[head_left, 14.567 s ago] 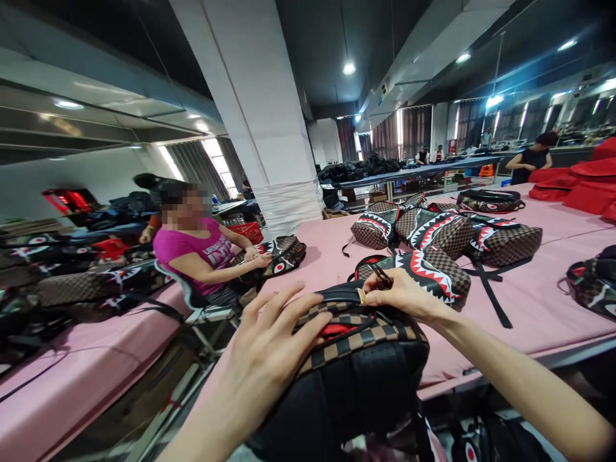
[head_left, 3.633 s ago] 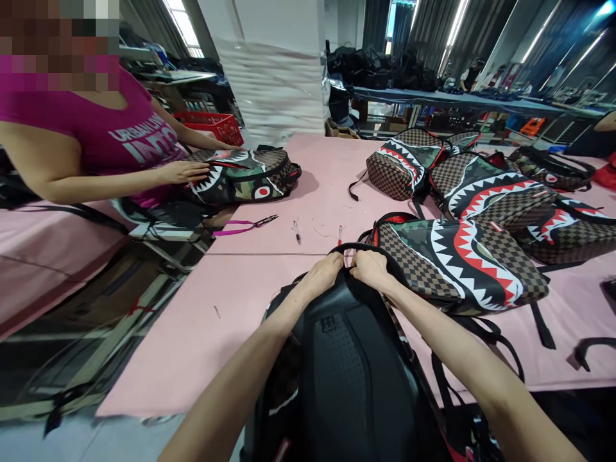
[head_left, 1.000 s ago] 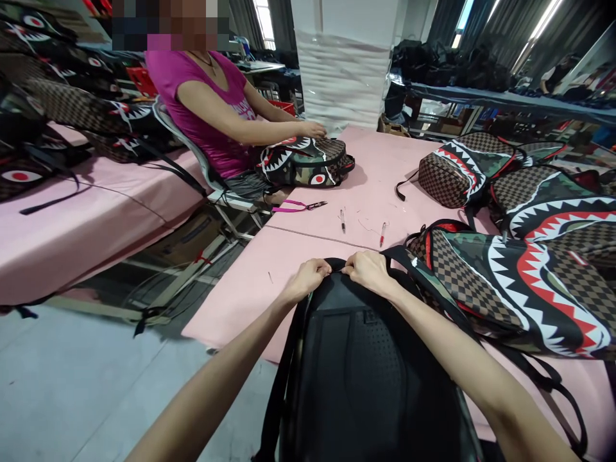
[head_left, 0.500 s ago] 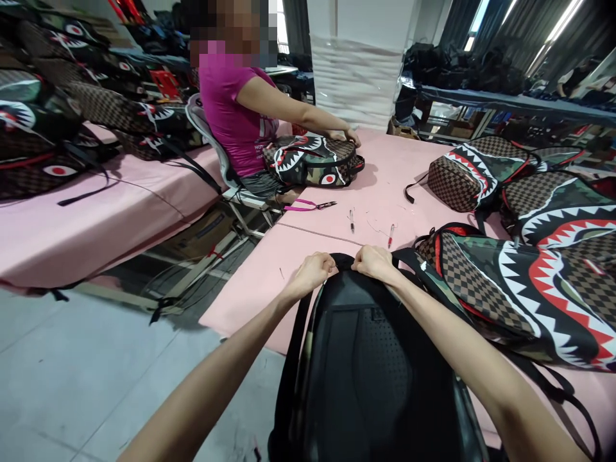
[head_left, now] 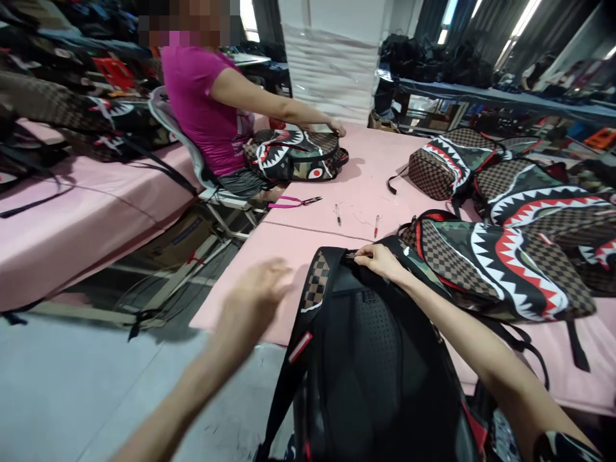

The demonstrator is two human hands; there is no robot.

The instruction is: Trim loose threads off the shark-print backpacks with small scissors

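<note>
A black backpack [head_left: 385,359] stands close in front of me, its padded back panel turned my way. A brown checked strap piece [head_left: 316,282] shows at its upper left. My right hand [head_left: 378,260] pinches the backpack's top edge, near the handle, with fingers closed. To the left of the bag, my left hand [head_left: 253,292] hangs in the air, smeared by motion. Its fingers look stretched out and apart, and nothing shows in them.
Shark-mouth backpacks [head_left: 510,269] lie on the pink table [head_left: 289,256] to the right. Pink-handled snips [head_left: 294,202], a black pen [head_left: 338,215] and a red pen [head_left: 376,226] lie ahead. A co-worker in a magenta shirt [head_left: 192,109] handles another backpack [head_left: 298,154] beyond.
My left hand has let go of the backpack's top and moved left and down. The checked strap piece has come into view. My right hand stays at the top edge.
</note>
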